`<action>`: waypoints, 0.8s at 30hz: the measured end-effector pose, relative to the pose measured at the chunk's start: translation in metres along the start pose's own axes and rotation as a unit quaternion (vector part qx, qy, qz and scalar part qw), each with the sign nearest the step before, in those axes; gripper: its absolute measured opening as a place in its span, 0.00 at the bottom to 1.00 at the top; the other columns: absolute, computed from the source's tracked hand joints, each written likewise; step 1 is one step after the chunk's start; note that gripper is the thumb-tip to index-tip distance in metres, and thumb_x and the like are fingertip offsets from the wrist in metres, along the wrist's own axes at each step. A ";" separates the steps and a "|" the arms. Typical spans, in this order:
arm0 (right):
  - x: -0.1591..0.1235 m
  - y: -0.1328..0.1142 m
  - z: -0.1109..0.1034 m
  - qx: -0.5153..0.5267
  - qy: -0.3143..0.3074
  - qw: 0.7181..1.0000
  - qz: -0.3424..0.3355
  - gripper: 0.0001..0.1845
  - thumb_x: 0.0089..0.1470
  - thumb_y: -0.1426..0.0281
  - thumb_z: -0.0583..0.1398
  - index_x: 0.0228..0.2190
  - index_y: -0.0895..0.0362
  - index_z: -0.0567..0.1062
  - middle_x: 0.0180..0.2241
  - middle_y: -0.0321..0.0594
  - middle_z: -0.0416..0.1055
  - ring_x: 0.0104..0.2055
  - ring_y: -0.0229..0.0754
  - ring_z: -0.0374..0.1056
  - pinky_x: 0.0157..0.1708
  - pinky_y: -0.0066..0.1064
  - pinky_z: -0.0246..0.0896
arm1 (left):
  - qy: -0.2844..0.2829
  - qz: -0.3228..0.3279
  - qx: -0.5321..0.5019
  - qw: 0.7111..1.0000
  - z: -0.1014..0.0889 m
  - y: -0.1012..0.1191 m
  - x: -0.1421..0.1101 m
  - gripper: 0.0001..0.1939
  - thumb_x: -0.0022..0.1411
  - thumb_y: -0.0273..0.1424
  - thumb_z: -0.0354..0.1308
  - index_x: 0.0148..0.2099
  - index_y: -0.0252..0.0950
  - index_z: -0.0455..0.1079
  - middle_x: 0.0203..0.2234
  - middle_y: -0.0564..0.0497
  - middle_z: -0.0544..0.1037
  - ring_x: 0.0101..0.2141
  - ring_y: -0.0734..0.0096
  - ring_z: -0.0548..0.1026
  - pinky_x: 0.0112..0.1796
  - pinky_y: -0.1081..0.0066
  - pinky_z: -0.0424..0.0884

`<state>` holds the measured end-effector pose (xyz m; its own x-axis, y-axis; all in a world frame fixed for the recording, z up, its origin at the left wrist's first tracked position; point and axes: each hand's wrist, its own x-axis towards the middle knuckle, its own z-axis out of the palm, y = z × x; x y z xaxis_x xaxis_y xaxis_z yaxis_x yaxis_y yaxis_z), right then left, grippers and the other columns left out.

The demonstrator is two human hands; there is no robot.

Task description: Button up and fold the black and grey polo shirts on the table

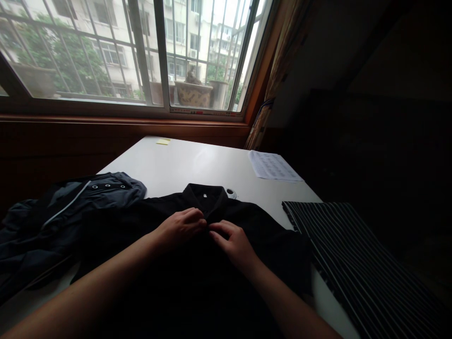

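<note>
A black collared shirt [261, 216] lies spread out on a white table [197, 160], its collar toward the window. Just below the collar, my left hand [185, 223] is closed, its fingers pinching the shirt's front opening. Close beside it, my right hand [231, 238] also has thumb and fingers drawn together on the front edge of the shirt. The fingertips of both hands nearly meet there. Whether a button is between them is too dark to make out. A small pale label [205, 195] shows inside the collar.
Left of the shirt lies a crumpled dark grey garment [116, 188] with eyelets. A striped black cloth [339, 235] hangs over the right edge. Printed papers [273, 165], a yellow sticky note [163, 141] and a small white round object [230, 193] are on the table. A barred window [197, 52] is beyond.
</note>
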<state>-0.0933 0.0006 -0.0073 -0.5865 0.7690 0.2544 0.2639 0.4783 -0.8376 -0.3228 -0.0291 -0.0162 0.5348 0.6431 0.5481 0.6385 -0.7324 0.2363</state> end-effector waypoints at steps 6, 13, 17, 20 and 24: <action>-0.001 -0.004 -0.001 -0.001 0.007 1.000 -0.007 0.07 0.60 0.70 0.63 0.39 0.52 0.82 0.37 0.37 0.77 0.41 0.42 0.74 0.43 0.32 0.66 | 0.009 0.014 -0.014 1.000 -0.001 0.002 0.003 0.09 0.74 0.28 0.48 0.48 0.35 0.69 0.43 0.47 0.77 0.40 0.71 0.77 0.42 0.72 0.75; -0.003 -0.006 0.000 -0.024 0.020 0.999 -0.029 0.06 0.59 0.68 0.64 0.39 0.52 0.81 0.35 0.37 0.76 0.39 0.42 0.73 0.42 0.32 0.65 | -0.003 -0.010 -0.030 1.000 -0.005 0.005 0.003 0.08 0.73 0.27 0.47 0.47 0.34 0.68 0.41 0.46 0.76 0.38 0.71 0.76 0.38 0.73 0.74; -0.004 -0.006 0.000 -0.031 0.026 0.998 -0.050 0.06 0.60 0.69 0.63 0.40 0.52 0.80 0.35 0.37 0.76 0.39 0.43 0.72 0.42 0.33 0.65 | -0.007 -0.036 -0.072 0.997 -0.005 0.005 0.001 0.08 0.73 0.28 0.48 0.47 0.36 0.68 0.42 0.46 0.75 0.38 0.72 0.76 0.38 0.74 0.74; -0.005 -0.006 0.001 -0.028 0.023 0.998 -0.052 0.07 0.60 0.69 0.63 0.41 0.51 0.79 0.36 0.37 0.76 0.40 0.42 0.72 0.42 0.32 0.65 | 0.005 -0.046 -0.096 0.994 -0.002 0.003 0.000 0.06 0.73 0.28 0.49 0.47 0.36 0.68 0.42 0.47 0.75 0.38 0.73 0.76 0.38 0.74 0.73; -0.006 -0.007 0.001 -0.018 0.021 0.999 -0.046 0.08 0.60 0.70 0.63 0.42 0.51 0.79 0.38 0.37 0.75 0.41 0.42 0.72 0.44 0.32 0.65 | 0.022 -0.037 -0.114 0.993 0.000 0.002 -0.001 0.07 0.72 0.27 0.51 0.49 0.36 0.68 0.42 0.46 0.75 0.39 0.73 0.76 0.40 0.73 0.74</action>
<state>-0.0924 -0.0075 -0.0033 -0.5774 0.7375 0.3503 0.2374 0.5622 -0.7922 -0.3227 -0.0312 -0.0163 0.4634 0.6901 0.5559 0.5301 -0.7186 0.4502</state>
